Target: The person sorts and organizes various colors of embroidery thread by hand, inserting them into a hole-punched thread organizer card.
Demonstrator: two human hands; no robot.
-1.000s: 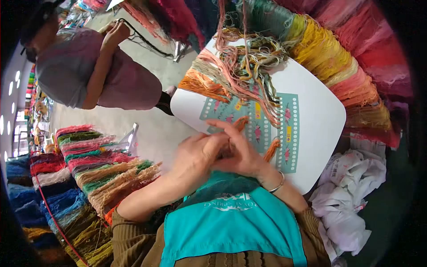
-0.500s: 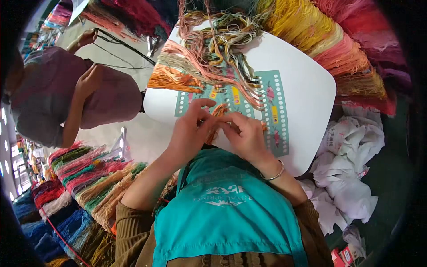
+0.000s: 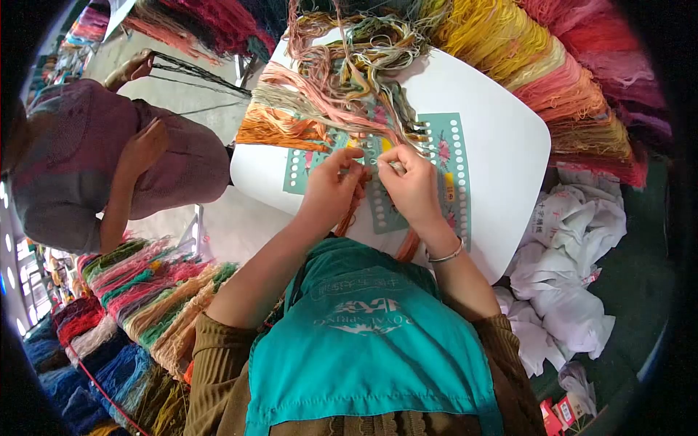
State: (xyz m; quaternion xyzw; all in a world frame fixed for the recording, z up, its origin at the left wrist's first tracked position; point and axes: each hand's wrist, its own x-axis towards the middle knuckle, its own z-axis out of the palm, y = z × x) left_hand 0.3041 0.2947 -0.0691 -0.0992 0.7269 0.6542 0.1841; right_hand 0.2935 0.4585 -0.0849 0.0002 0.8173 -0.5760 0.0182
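Note:
My left hand (image 3: 336,187) is closed in a pinch, and a bundle of orange-brown embroidery thread (image 3: 350,218) hangs below its fingers. Close beside it, my right hand (image 3: 409,182) pinches thread at the row of holes in a teal punched card (image 3: 456,156). Fingers hide the exact spot where the thread meets the card. Pink thread (image 3: 320,105), orange thread (image 3: 280,129) and olive and grey thread (image 3: 385,47) fan out from the cards toward the far side. Another orange strand (image 3: 408,248) shows under my right wrist.
A white table (image 3: 502,145) carries the cards. Yellow thread hanks (image 3: 487,43) hang at the back right, and more colored hanks (image 3: 145,291) lie left. White plastic bags (image 3: 571,261) sit right. At left, another person (image 3: 109,160) holds dark thread (image 3: 196,73).
Both hands have moved away from my body, up to the row of holes, and slightly apart. An orange strand now shows below my right wrist. The other person's hands have shifted.

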